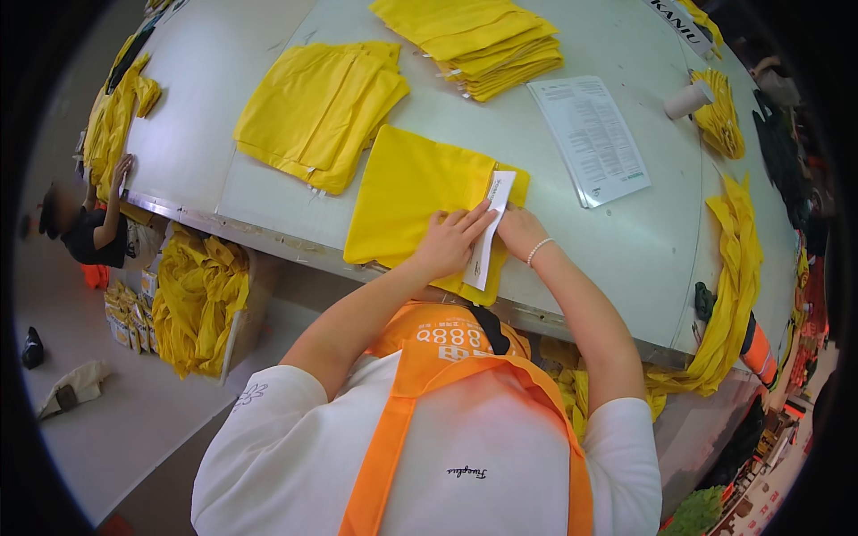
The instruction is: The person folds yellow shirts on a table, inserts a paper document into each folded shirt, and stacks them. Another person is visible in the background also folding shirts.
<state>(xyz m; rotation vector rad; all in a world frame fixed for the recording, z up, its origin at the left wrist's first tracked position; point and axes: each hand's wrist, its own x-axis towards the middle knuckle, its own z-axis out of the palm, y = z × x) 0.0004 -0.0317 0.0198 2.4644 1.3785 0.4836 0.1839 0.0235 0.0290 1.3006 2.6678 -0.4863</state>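
A folded yellow garment (407, 188) lies at the table's near edge, right in front of me. Along its right side runs a long white strip (480, 259) with some print on it, slightly slanted. My left hand (453, 241) rests on the garment with fingers stretched out, their tips touching the strip. Close against the strip's other side is my right hand (521, 230), its fingers bent inward; what they hold is hidden. A beaded bracelet (539, 251) circles the right wrist.
Folded yellow garments stand in two stacks, one at left (317, 112) and one farther back (487, 45). A printed sheet (594, 143) and a white roll (688, 99) lie to the right. Yellow cloth (737, 268) hangs over the right edge; a full bin (234, 344) and a co-worker (94, 228) are at left.
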